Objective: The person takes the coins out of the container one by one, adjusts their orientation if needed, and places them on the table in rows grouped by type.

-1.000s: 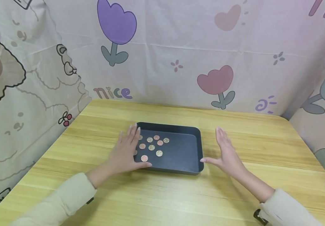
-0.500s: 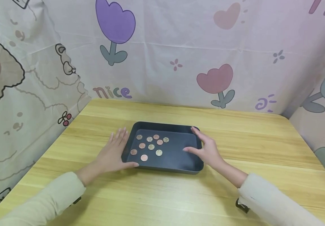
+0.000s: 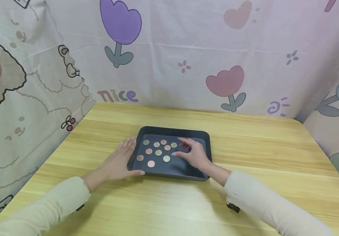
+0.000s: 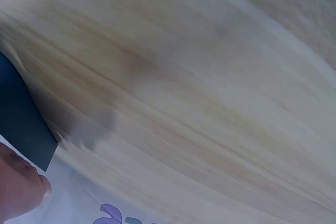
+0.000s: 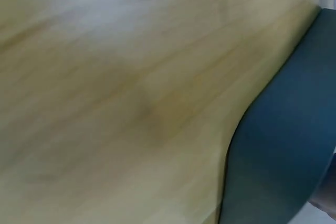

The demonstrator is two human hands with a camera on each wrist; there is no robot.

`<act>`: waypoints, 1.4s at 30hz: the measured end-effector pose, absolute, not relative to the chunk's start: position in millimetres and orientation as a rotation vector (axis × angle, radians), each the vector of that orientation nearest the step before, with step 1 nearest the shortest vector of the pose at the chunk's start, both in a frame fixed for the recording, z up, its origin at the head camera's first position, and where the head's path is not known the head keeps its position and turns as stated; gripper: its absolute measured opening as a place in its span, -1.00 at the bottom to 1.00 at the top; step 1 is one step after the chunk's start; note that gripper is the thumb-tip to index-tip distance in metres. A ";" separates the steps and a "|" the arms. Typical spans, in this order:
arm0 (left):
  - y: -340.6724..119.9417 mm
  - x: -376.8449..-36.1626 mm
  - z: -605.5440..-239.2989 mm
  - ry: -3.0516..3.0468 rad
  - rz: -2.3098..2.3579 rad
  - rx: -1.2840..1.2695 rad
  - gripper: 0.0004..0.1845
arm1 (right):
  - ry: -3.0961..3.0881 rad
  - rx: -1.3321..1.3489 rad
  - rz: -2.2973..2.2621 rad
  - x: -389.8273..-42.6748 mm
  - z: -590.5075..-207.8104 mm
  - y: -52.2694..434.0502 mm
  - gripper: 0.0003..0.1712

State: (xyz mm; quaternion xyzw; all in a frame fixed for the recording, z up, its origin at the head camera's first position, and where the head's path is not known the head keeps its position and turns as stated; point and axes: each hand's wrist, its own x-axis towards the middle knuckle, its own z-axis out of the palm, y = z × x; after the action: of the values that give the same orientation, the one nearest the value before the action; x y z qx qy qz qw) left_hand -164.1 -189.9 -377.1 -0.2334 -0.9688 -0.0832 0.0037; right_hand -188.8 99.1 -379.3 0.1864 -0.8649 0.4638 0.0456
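A dark baking tray [image 3: 184, 171] lies on the table with several copper and gold-coloured coins [image 3: 158, 152] spread over its left half. At the tray's left edge rests my left hand [image 3: 117, 164], fingers straight and thumb stretched along the front left corner. My right hand [image 3: 194, 153] reaches over the tray's right half, thumb and fingertips apart, close to the gold coins [image 3: 166, 158] on the right of the group. Nothing shows between its fingers. The left wrist view catches a fingertip [image 4: 23, 190] beside the tray's corner; the right wrist view shows mostly the tray's outer wall [image 5: 278, 129].
The tray stands on a light wood-grain table [image 3: 169, 206]. A printed cloth [image 3: 169, 49] with tulips hangs behind the table, and more printed cloth [image 3: 25, 98] covers the left side.
My right hand has moved left from beside the tray to over its inside, its fingers drawing closer together. My left hand has shifted slightly left, uncovering the leftmost coins. The coins look unmoved.
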 end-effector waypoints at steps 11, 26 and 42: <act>-190.4 -165.7 -375.5 -3.060 -0.228 -0.760 0.24 | -2.765 0.563 1.529 -192.8 -391.5 74.5 -0.64; -190.7 -166.6 -374.1 -3.080 -0.235 -0.753 0.23 | -2.842 0.526 1.418 -198.6 -401.0 60.5 -0.77; -189.7 -166.5 -373.9 -3.078 -0.242 -0.751 0.24 | -2.837 0.629 1.176 -192.1 -398.6 56.7 -0.84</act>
State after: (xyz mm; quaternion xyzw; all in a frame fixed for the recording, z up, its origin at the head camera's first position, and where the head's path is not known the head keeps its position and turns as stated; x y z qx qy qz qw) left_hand -166.5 -189.7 -373.9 -0.2363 -0.9685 -0.0762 -0.0182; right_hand -192.1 56.7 -398.6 0.2007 -0.9050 0.3750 0.0036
